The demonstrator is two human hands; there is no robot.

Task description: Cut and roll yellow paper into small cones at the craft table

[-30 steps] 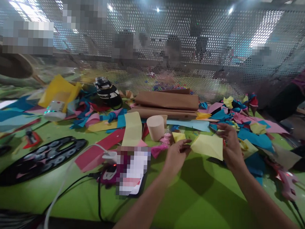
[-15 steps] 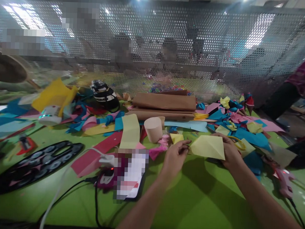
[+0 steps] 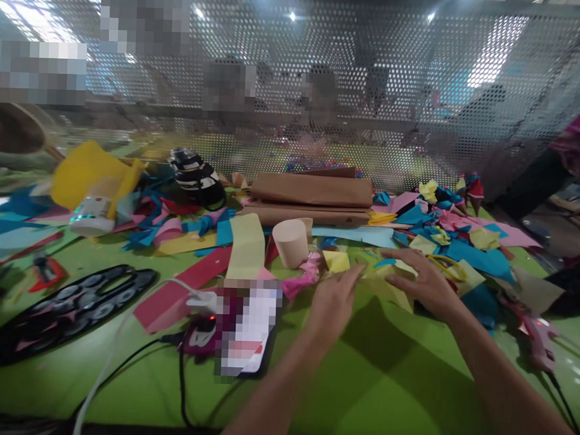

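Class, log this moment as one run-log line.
left hand: beside pale yellow paper, grip unclear | right hand: open, near same paper | nearby: beige cylinder | surface: green table

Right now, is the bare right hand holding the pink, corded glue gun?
No, the glue gun lies on the green table, apart from the right hand.

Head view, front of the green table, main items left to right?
Black oval palette → phone → left hand → pale yellow paper → right hand → pink glue gun. Overlapping cables and scraps left out.
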